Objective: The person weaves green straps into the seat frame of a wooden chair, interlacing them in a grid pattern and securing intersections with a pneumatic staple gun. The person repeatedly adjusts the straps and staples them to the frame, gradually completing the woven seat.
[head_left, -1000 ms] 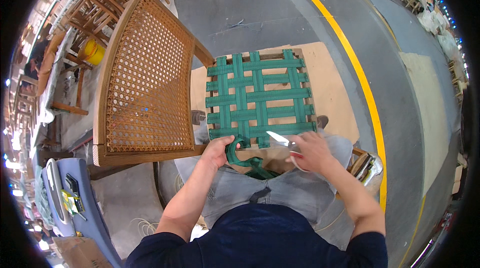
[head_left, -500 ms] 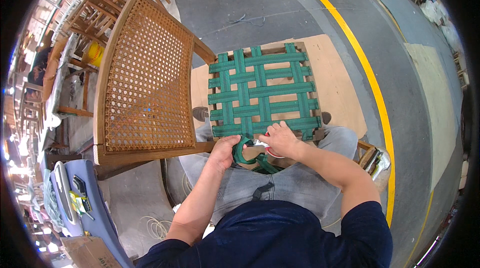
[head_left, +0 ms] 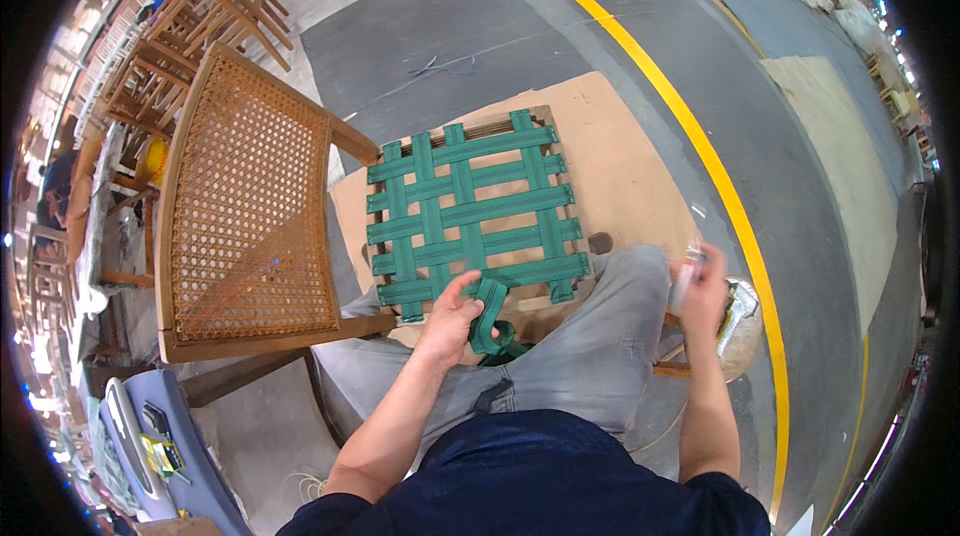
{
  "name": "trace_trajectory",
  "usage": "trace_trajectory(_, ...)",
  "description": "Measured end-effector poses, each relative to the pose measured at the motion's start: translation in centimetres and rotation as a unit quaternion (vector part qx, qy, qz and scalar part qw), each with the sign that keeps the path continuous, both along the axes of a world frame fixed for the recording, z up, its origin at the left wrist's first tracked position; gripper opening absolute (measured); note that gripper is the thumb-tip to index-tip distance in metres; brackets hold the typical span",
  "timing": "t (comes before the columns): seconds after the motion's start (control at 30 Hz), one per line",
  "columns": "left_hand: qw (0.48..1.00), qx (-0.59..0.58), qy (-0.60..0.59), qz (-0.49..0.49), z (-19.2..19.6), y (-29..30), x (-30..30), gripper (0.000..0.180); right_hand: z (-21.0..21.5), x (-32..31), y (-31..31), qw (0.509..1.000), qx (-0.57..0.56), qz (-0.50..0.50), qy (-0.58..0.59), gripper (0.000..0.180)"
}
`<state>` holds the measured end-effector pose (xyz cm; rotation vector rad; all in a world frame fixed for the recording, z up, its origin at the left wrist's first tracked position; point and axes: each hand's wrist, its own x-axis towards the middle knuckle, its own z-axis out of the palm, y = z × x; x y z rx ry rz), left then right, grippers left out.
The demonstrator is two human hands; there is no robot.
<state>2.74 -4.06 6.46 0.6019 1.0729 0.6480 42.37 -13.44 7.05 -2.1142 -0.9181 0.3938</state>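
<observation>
In front of me stands a wooden chair with a cane back (head_left: 255, 201). Green webbing straps (head_left: 505, 206) are woven in a grid over its seat frame. At the seat's near edge, my left hand (head_left: 450, 324) is closed on a loose green webbing strap (head_left: 490, 318), whose tail curls down toward my lap. My right hand (head_left: 706, 298) is off to the right above my knee, smeared by motion. Its fingers grip what look like red-handled scissors (head_left: 689, 269), too blurred to show in detail.
Beside my right knee, a small round stool (head_left: 742, 356) carries shiny metallic items. A blue padded surface (head_left: 185, 436) with tools lies at lower left. Cardboard (head_left: 620, 186) covers the floor under the chair. Stacked wooden furniture (head_left: 170, 66) stands far left; a yellow line (head_left: 690, 116) crosses the floor.
My right hand has moved away from the strap to the right, carrying the scissors. My left hand keeps hold of the strap. The view has shifted, so the chair appears farther left.
</observation>
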Motion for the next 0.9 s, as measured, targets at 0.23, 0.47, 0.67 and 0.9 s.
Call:
trace_trajectory(0.23,0.997,-0.082,-0.005,-0.01,-2.0,2.9,6.1,0.059,-4.9,12.2,-17.9,0.925,-0.202,-0.252,-0.198,0.051)
trace_trajectory(0.47,0.991,-0.113,0.049,0.052,-4.3,5.6,9.2,0.048,-9.1,12.7,-20.6,0.908,-0.247,-0.244,-0.233,0.048)
trace_trajectory(0.67,0.953,-0.164,-0.198,0.159,-7.8,6.5,9.9,0.043,-7.4,12.8,-19.3,0.907,-0.254,-0.2,-0.272,0.043)
trace_trajectory(0.9,0.921,-0.186,-0.237,0.247,-9.5,7.5,8.4,0.04,-3.2,5.9,-3.8,0.997,-0.006,-0.079,-0.008,0.034)
